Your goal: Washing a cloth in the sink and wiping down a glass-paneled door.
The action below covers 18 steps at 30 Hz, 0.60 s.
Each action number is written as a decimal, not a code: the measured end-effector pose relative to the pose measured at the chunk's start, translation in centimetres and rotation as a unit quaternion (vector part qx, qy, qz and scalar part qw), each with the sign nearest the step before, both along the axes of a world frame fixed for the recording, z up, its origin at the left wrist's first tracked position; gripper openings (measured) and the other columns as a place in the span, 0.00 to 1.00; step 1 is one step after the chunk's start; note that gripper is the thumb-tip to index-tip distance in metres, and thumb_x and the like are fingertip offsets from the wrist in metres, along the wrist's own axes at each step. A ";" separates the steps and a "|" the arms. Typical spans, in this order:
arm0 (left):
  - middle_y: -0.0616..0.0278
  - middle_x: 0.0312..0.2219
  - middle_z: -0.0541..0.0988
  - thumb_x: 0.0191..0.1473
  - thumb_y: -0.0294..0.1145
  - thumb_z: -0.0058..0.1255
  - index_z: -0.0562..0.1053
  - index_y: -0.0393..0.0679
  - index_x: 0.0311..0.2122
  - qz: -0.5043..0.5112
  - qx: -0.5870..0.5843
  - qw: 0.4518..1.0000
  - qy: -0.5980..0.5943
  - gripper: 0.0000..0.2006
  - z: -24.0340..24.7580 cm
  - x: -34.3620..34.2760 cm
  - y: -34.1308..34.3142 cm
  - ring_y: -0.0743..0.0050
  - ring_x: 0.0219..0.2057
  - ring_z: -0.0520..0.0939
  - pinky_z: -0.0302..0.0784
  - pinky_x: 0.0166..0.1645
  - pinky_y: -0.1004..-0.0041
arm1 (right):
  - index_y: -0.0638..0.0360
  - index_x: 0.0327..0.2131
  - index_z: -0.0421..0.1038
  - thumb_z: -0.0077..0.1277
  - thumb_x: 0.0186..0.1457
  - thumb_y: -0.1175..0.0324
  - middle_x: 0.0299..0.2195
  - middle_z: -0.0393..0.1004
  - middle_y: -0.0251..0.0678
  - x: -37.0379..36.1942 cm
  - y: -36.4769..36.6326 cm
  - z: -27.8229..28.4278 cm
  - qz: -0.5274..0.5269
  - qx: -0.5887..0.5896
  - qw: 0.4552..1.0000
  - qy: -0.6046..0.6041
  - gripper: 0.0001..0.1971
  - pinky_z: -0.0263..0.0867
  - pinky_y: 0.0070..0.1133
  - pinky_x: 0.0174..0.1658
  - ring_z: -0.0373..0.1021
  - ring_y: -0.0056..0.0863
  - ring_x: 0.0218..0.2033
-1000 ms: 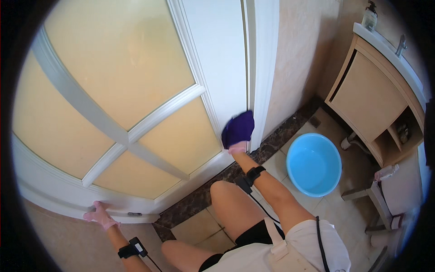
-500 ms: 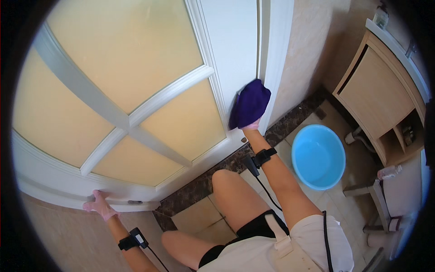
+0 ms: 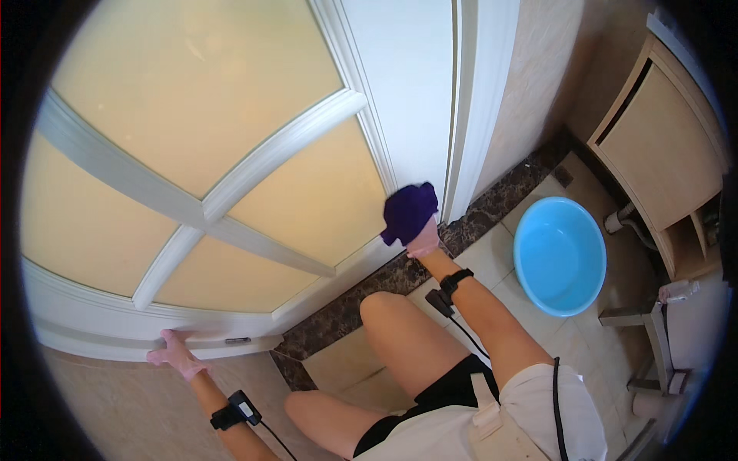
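Note:
A white door [image 3: 407,92] with frosted yellowish panes fills the left and middle of the view. My left hand [image 3: 181,357], in a thin pink glove, grips the door's edge at the lower left, close to a small metal latch plate [image 3: 238,340]. Wearing the same kind of glove, my right hand [image 3: 424,238] holds a bunched dark purple cloth [image 3: 410,211]. The cloth lies against the white frame at the door's lower right corner, beside the panes, and hides most of the right fingers.
On the tiled floor to the right stands a light blue basin [image 3: 560,257]. Beyond it are a wooden cabinet [image 3: 661,146] and a drain pipe [image 3: 615,220]. A grey stool [image 3: 653,338] stands at the lower right. Dark marble edging [image 3: 346,296] runs beneath the door.
My right hand has moved the purple cloth down the door's white frame toward its bottom corner. My left hand keeps its hold on the door edge. The view has shifted slightly.

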<state>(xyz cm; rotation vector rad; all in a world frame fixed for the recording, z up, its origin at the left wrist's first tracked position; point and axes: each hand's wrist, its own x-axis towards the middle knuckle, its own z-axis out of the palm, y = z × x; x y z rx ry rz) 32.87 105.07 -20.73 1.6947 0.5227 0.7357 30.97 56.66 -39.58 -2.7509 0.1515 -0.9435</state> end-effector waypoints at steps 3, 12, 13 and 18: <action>0.52 0.51 0.58 0.53 0.34 0.42 0.37 0.41 0.54 -0.045 -0.077 0.996 0.026 0.32 -1.0 0.9 1.1 0.62 0.47 0.64 0.60 0.52 0.64 | 0.57 0.43 0.65 0.46 0.49 0.67 0.43 0.66 0.39 -0.5 0.3 -2.6 -0.024 0.187 0.972 -0.140 0.16 0.49 0.36 0.57 0.60 0.38 0.49; 0.55 0.50 0.62 0.56 0.42 0.37 0.52 0.39 0.52 -0.007 0.017 0.999 0.038 0.23 -1.5 0.8 2.6 0.64 0.51 0.62 0.56 0.55 0.66 | 0.59 0.44 0.66 0.54 0.40 0.58 0.45 0.67 0.39 5.4 -2.9 12.5 0.114 0.142 0.907 -0.379 0.25 0.51 0.37 0.53 0.60 0.43 0.49; 0.55 0.50 0.62 0.56 0.42 0.37 0.52 0.39 0.52 -0.006 0.021 0.999 0.041 0.23 -1.1 0.5 1.9 0.64 0.51 0.62 0.56 0.55 0.66 | 0.59 0.46 0.64 0.51 0.42 0.57 0.48 0.65 0.40 5.0 -3.0 10.2 0.117 0.295 0.889 -0.330 0.27 0.49 0.36 0.55 0.58 0.42 0.51; 0.44 0.53 0.55 0.53 0.35 0.41 0.36 0.35 0.53 0.007 0.037 0.998 0.048 0.33 0.0 -0.3 0.7 0.58 0.48 0.67 0.63 0.52 0.65 | 0.61 0.52 0.58 0.45 0.49 0.55 0.53 0.59 0.42 -0.2 0.1 -8.1 -0.071 0.426 0.870 -0.239 0.29 0.45 0.35 0.58 0.53 0.41 0.55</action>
